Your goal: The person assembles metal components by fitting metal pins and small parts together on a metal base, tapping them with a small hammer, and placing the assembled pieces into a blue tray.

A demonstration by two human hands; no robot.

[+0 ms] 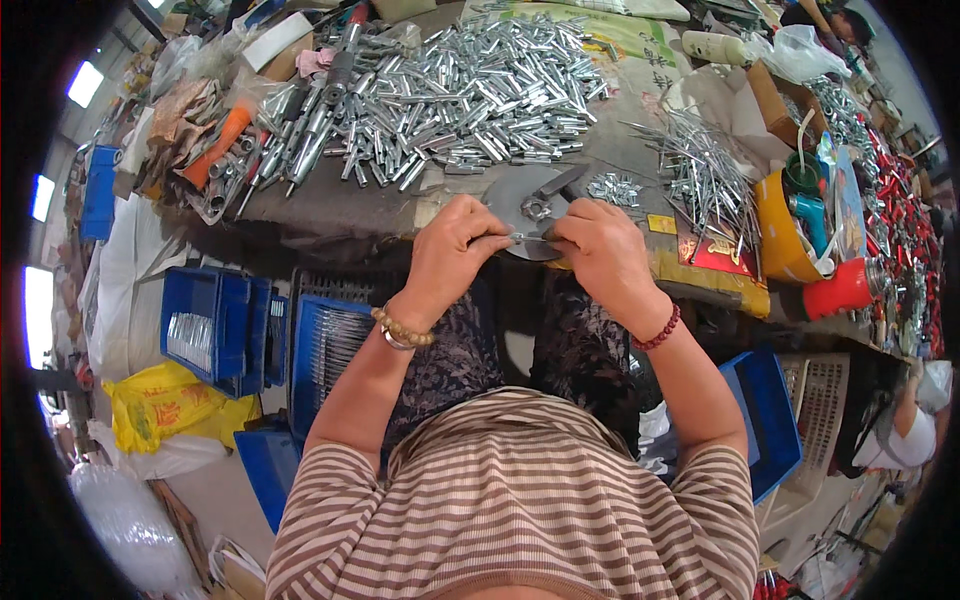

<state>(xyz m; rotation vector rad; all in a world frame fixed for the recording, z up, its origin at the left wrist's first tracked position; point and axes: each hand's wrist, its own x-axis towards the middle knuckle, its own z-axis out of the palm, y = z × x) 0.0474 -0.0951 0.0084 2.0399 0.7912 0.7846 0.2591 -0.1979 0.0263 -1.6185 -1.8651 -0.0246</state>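
My left hand (452,250) and my right hand (598,246) meet at the front edge of the workbench, both pinching one small silver metal rod (522,237) between their fingertips. Just behind the hands lies a round grey metal disc (520,196) with a hex nut (537,209) on it. A big heap of silver metal sleeves (470,90) covers the bench beyond. A bundle of thin silver rods (700,165) lies to the right, with a small pile of nuts (613,187) beside the disc.
Blue plastic crates (215,325) holding metal parts stand on the floor at my left, another blue crate (770,420) at my right. A yellow bag (160,400) lies on the floor. An orange-red tool (840,288) and red parts sit at the bench's right end.
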